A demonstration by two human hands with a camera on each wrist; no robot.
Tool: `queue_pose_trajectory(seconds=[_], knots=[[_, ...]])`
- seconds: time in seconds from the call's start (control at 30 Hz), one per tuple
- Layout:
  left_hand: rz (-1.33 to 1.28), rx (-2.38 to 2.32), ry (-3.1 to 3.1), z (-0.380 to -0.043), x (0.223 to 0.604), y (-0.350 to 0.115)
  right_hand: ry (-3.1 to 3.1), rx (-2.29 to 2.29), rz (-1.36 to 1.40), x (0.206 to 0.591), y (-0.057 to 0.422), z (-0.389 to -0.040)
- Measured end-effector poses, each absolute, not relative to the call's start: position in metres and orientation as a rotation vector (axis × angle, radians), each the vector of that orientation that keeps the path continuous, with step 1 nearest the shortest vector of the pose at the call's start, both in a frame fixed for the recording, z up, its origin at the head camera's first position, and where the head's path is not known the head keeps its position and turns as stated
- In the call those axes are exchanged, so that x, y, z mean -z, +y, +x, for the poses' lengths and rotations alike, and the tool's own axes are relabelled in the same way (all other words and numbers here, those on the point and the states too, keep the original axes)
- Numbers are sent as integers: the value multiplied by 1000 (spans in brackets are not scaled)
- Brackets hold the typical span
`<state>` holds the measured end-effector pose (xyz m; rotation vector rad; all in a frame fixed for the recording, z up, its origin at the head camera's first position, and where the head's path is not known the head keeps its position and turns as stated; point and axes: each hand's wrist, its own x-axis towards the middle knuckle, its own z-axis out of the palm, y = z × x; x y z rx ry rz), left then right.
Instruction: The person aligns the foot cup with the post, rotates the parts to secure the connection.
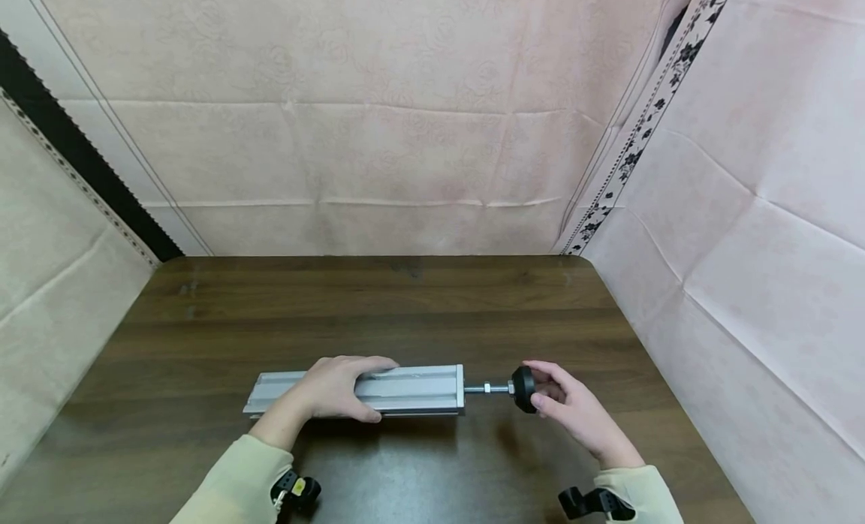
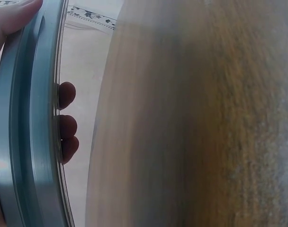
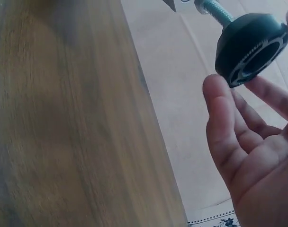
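A silver grooved aluminium profile (image 1: 422, 389) lies crosswise in front of me, above its shadow on the table. My left hand (image 1: 334, 389) grips it around the middle, thumb on the near side. In the left wrist view, fingertips (image 2: 68, 126) curl past the far edge of the profile (image 2: 40, 118). From its right end sticks a threaded rod (image 1: 476, 389) with nuts on it, ending in a round black levelling foot (image 1: 522, 389). My right hand (image 1: 574, 408) pinches this foot by its rim between thumb and fingers. The right wrist view shows the foot's ribbed, hollow underside (image 3: 260, 56).
The brown wood-grain table (image 1: 378, 306) extends under both hands. Pale patterned cloth (image 1: 405, 149) hangs behind it and along both sides, with a floral border strip (image 1: 635, 149) at the right corner. Black wrist cameras (image 1: 297, 490) sit at both sleeves.
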<state>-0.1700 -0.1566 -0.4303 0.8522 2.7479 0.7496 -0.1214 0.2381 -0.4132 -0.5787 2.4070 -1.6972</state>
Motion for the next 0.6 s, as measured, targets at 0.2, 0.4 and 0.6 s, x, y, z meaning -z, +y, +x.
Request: queue_pose_trajectory(seconds=[0.2,0.4,0.6], knots=[[828,-752,2755,-170,429,-156,2365,1737,-777,414,244,-120],[824,-762,2756,-169,429,-156,2293,1752,-1044,416,244,-122],[821,-754,2750,-168,430,-157,2361,1710,-941,413,243,-123]])
